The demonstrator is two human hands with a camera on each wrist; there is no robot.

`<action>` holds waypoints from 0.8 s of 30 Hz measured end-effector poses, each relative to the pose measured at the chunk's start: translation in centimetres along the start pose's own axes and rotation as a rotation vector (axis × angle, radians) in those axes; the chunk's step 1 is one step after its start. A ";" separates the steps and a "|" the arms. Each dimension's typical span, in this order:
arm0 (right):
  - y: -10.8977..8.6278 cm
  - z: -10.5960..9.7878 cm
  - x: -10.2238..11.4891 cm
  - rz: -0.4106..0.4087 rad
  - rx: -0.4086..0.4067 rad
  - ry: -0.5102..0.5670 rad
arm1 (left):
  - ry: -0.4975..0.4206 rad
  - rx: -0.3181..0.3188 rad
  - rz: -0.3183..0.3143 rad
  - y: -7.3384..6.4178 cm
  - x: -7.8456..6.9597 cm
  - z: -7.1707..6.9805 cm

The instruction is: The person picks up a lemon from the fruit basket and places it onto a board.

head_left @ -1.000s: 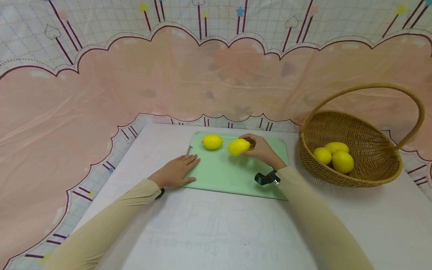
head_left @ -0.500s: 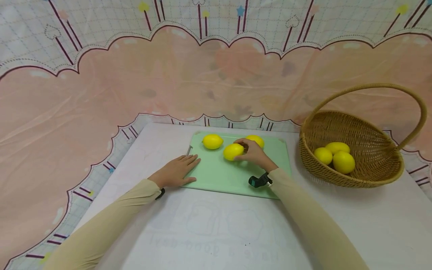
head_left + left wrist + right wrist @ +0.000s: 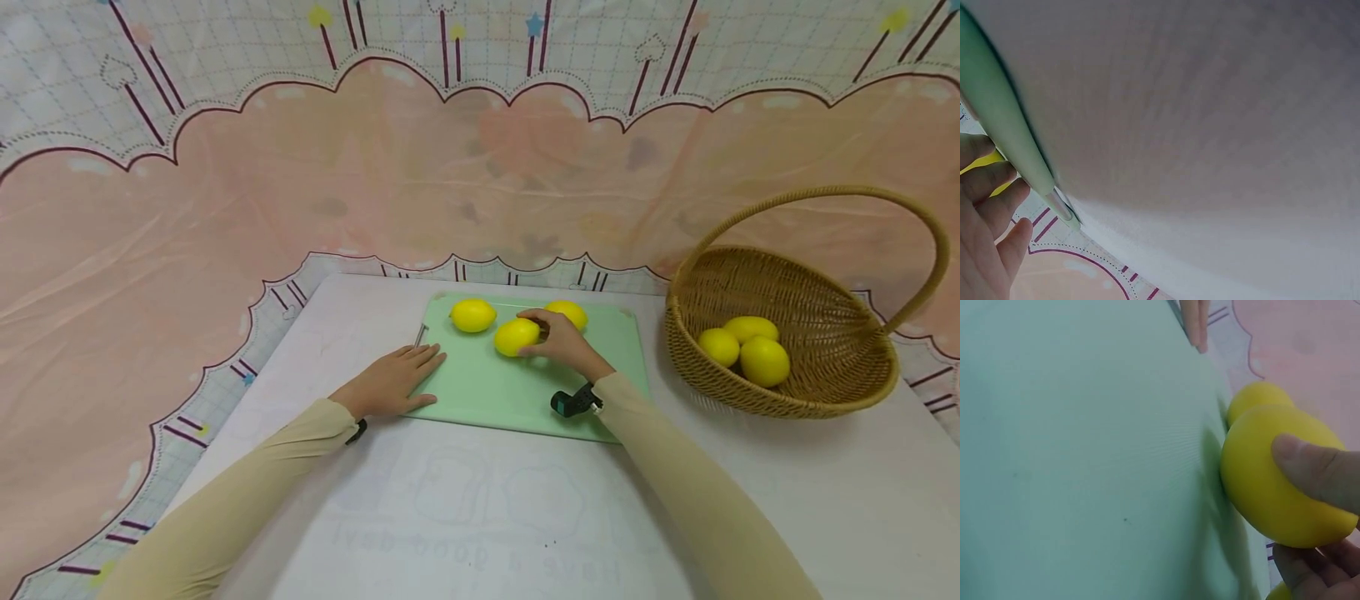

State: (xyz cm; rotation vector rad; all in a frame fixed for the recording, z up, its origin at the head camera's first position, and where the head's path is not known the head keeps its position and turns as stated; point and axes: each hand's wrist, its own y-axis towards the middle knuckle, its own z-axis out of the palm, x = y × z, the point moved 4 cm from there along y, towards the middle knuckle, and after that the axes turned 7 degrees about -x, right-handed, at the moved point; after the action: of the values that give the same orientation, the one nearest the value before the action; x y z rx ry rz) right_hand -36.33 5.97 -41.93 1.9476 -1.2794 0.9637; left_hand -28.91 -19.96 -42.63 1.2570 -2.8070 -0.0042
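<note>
My right hand [image 3: 562,342] grips a yellow lemon [image 3: 517,337] over the green cutting board [image 3: 480,392]. In the right wrist view the thumb presses one side of that lemon [image 3: 1279,481] and the fingers lie against the other. Whether it touches the board I cannot tell. Behind it on the board are a lemon [image 3: 473,316] at the back left and another lemon [image 3: 567,314], partly hidden by the right hand. My left hand [image 3: 390,383] rests at the board's left edge with fingers extended; the left wrist view shows its fingers [image 3: 1004,203] beside the board's edge [image 3: 1022,144].
A wicker basket [image 3: 832,392] with a tall handle stands to the right of the board, holding 3 lemons [image 3: 763,362]. A small metal handle [image 3: 421,334] shows at the board's left edge. A patterned cloth [image 3: 465,183] hangs behind the white table [image 3: 480,517].
My right hand has moved left and a little nearer with its lemon, uncovering more of the lemon behind it. In the last half second it barely moved. My left hand stayed put.
</note>
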 end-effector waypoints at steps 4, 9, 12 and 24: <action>0.2 0.1 0.2 0.005 -0.001 -0.020 | -0.004 0.002 -0.003 0.0 0.0 0.0; 0.3 0.4 0.2 -0.002 -0.016 -0.049 | -0.002 0.003 -0.005 -0.1 0.0 0.0; 0.4 0.6 0.2 -0.008 -0.026 -0.066 | 0.001 0.002 -0.006 -0.1 -0.1 -0.1; 0.5 0.9 0.1 0.002 -0.034 -0.087 | -0.008 -0.006 -0.002 -0.1 -0.1 -0.2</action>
State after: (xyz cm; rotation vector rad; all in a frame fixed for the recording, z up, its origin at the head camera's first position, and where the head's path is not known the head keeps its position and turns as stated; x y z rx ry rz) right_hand -36.56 4.97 -42.28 1.9814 -1.3376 0.8611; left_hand -28.75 -19.90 -42.47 1.2610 -2.8107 -0.0176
